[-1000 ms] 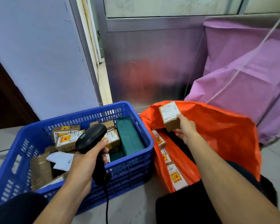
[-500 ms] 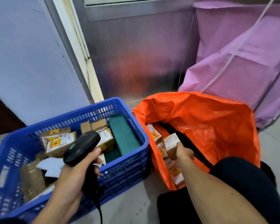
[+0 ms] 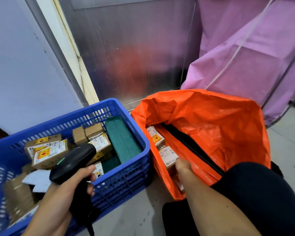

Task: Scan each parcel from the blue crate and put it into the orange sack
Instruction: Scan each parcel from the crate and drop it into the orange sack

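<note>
The blue crate (image 3: 123,181) stands at the left with several brown cardboard parcels (image 3: 48,154) and a green flat package (image 3: 121,140) inside. Over its near side, my left hand (image 3: 63,198) grips a black barcode scanner (image 3: 71,162) by the handle, its head pointing into the crate. To the right, the orange sack (image 3: 211,125) lies open. My right hand (image 3: 184,169) reaches low into the sack and holds a small labelled parcel (image 3: 168,156) at its near end; the fingers are hidden behind it. Another labelled parcel (image 3: 156,137) lies deeper in the sack.
A black zip strip (image 3: 191,145) runs across the sack's inside. My dark-trousered knee (image 3: 255,193) presses against the sack's near right edge. A metal panel (image 3: 134,57) and a purple fabric cover (image 3: 245,57) stand behind. Grey floor shows between crate and sack.
My right hand has carried the small parcel from above the sack's rim down into the sack. The left hand keeps holding the scanner over the crate.
</note>
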The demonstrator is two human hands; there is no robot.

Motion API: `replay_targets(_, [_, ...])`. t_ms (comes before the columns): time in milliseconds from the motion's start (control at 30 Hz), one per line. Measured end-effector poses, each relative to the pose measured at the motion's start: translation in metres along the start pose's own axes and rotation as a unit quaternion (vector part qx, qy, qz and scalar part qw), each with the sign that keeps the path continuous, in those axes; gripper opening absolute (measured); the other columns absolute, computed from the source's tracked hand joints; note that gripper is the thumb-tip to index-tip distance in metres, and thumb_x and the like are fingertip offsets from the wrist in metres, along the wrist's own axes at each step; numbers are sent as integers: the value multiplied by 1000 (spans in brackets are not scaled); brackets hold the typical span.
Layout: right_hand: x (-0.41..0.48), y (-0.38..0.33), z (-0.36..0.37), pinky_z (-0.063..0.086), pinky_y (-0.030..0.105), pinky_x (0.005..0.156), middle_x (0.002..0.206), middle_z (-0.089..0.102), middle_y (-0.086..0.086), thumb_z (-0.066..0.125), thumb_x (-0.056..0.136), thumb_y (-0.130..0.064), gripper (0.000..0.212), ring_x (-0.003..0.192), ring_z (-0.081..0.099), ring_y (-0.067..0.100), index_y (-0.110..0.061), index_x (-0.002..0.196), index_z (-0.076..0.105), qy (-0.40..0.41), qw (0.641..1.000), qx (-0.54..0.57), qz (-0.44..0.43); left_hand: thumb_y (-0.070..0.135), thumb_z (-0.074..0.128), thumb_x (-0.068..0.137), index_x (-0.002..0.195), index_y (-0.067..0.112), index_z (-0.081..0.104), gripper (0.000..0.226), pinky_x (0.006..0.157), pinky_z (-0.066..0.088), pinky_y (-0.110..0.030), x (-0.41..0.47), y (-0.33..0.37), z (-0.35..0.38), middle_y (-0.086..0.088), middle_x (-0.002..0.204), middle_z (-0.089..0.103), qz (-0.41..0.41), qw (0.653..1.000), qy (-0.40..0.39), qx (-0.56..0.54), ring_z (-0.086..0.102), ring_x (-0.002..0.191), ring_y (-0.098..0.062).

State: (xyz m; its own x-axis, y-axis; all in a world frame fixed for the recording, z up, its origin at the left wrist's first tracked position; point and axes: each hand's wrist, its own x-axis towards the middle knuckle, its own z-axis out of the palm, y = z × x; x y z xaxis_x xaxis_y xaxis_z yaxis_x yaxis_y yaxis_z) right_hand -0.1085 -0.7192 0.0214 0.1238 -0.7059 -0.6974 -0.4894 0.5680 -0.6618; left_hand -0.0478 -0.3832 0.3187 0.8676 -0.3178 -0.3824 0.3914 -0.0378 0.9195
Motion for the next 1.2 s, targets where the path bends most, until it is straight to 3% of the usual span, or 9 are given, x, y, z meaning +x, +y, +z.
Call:
replay_targets(100, [-59, -22, -10, 61, 36, 70, 103, 74, 15, 50, 89, -18, 32, 84, 71, 32, -7, 110, 72, -3, 1000, -2, -20, 16, 69, 93, 56, 6, 64, 38, 61, 38, -39, 8, -4, -5, -10, 52, 51, -3, 1000, 19, -1, 46, 32, -18])
replay_targets(233, [-73, -29, -9, 45, 24, 51, 100, 73, 14, 49, 95, -14, 24, 75, 68, 24, -7, 108, 67, -45, 998, 13, -28, 21, 80, 82, 44, 15, 67, 40, 62, 37, -39, 8, -4, -7, -11, 51, 50, -10, 1000, 7, 8, 47, 32, -18])
replay_targets(367, [-66, -27, -7, 49, 25, 53, 95, 77, 12, 51, 93, -19, 27, 82, 74, 28, -8, 109, 70, -65, 997, 38, -25, 19, 66, 96, 67, 3, 59, 34, 60, 39, -38, 10, -5, -9, -8, 47, 47, -26, 999, 29, -5, 48, 34, -18])
replay_targets(467, [-66, -24, -8, 49, 27, 54, 95, 76, 12, 50, 95, -21, 27, 81, 73, 27, -7, 111, 68, -60, 997, 27, -32, 23, 76, 84, 83, 3, 62, 25, 53, 50, -35, 8, -3, -15, -8, 59, 54, 4, 1000, 26, -5, 49, 43, -20])
replay_targets(633, [-63, -27, -8, 50, 26, 53, 91, 73, 8, 53, 93, -17, 28, 75, 71, 25, -5, 115, 65, -59, 997, 13, -54, 32, 80, 73, 82, 4, 63, 34, 52, 49, -32, 7, -1, -17, -4, 62, 59, 3, 1000, 16, 4, 50, 43, -17])
replay_targets(767, [-65, -30, -6, 46, 24, 49, 78, 64, 4, 52, 97, -16, 26, 64, 59, 19, -7, 119, 61, -119, 991, -33, -53, 37, 90, 56, 89, 7, 68, 50, 56, 51, -35, 6, 0, -22, -6, 71, 63, -1, 1000, 10, 12, 53, 49, -18])
replay_targets(867, [-74, -36, -2, 48, 29, 69, 84, 63, 6, 48, 100, -20, 18, 74, 56, 19, -13, 100, 64, -182, 979, -88, -40, 43, 94, 52, 89, 8, 70, 56, 52, 52, -32, 4, 2, -23, -7, 68, 62, -7, 999, -7, 36, 54, 51, -20])
replay_targets(1033, [-69, -45, 2, 49, 29, 63, 97, 66, 11, 50, 101, -25, 24, 80, 61, 22, -9, 113, 63, -153, 983, -89, -56, 30, 83, 65, 97, 3, 72, 43, 67, 47, -39, -10, 5, -14, -10, 77, 63, 21, 1000, -7, 19, 51, 58, -21])
replay_targets(1200, [-62, -38, -2, 51, 32, 68, 92, 67, 10, 47, 100, -17, 26, 82, 62, 23, -8, 115, 66, -140, 986, -79, -35, 31, 81, 66, 100, 4, 73, 43, 70, 47, -40, -13, 9, -11, -9, 77, 63, 28, 999, -2, 17, 51, 59, -21])
